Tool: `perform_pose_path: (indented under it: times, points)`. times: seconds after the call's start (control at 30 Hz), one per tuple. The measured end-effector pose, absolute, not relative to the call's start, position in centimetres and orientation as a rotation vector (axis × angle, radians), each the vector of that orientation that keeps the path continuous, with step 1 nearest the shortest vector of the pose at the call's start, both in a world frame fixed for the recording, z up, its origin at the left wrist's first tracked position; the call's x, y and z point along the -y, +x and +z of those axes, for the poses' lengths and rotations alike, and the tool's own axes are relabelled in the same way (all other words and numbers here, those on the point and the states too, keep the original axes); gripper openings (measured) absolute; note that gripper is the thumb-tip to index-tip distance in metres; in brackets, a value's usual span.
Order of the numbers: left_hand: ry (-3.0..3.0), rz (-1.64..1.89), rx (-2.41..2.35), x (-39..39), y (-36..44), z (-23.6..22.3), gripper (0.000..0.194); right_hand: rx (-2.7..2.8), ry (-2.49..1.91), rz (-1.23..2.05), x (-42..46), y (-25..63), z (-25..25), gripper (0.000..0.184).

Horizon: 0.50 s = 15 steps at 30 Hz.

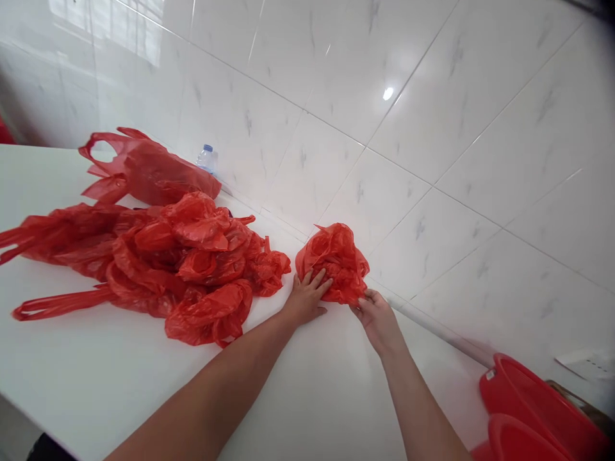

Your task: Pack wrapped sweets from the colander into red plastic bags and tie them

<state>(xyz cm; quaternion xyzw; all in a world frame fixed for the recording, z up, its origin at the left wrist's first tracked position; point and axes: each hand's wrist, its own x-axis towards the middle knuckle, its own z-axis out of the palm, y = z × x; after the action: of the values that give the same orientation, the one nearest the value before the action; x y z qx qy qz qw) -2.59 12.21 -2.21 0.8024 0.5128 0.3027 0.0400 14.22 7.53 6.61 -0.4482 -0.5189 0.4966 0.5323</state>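
A crumpled red plastic bag (336, 256) sits bunched on the white table, close to the tiled wall. My left hand (306, 298) rests against its near left side with the fingers spread over the plastic. At the bag's lower right edge, my right hand (376, 314) pinches the thin plastic between thumb and fingers. Left of my hands lies a large heap of red plastic bags (158, 256), tangled together with some handles stretched out. What is inside the bunched bag, if anything, is hidden.
Behind the heap lies a fuller red bag (158, 169) with loop handles. A clear bottle with a blue cap (206, 158) stands by the wall. Red plastic chairs or tubs (533, 403) are at the lower right. The white table (331, 390) runs along the tiled wall (384, 160).
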Motion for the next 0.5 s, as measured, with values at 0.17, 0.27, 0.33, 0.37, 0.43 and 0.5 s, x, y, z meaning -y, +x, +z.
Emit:
perform_pose_path:
  times: [0.17, 0.27, 0.33, 0.37, 0.43, 0.5]
  points:
    - [2.378, 0.956, -1.637, -12.3, -2.6, -2.3, 0.071, 1.049, -0.930, 1.296, -3.1, 14.7, 5.4, 0.039]
    - [2.368, 0.980, -1.677, -12.3, -2.6, -2.3, 0.048, 0.916, -0.880, 1.382, -1.2, 15.4, 4.0, 0.034]
    - [2.356, 0.983, -1.711, -12.4, -2.6, -2.4, 0.038, 0.744, -0.845, 1.347, -0.3, 16.4, 3.1, 0.028]
    - [2.345, 0.985, -1.733, -12.5, -2.6, -2.4, 0.036, 0.649, -0.816, 1.310, 0.1, 17.0, 2.8, 0.025]
    - [2.330, 0.985, -1.764, -12.4, -2.8, -2.4, 0.035, 0.502, -0.750, 1.251, 0.7, 18.3, 2.5, 0.023]
    - [2.342, 0.981, -1.755, -12.0, -3.0, -2.0, 0.038, 0.439, -0.716, 1.227, 1.0, 19.7, 2.3, 0.023]
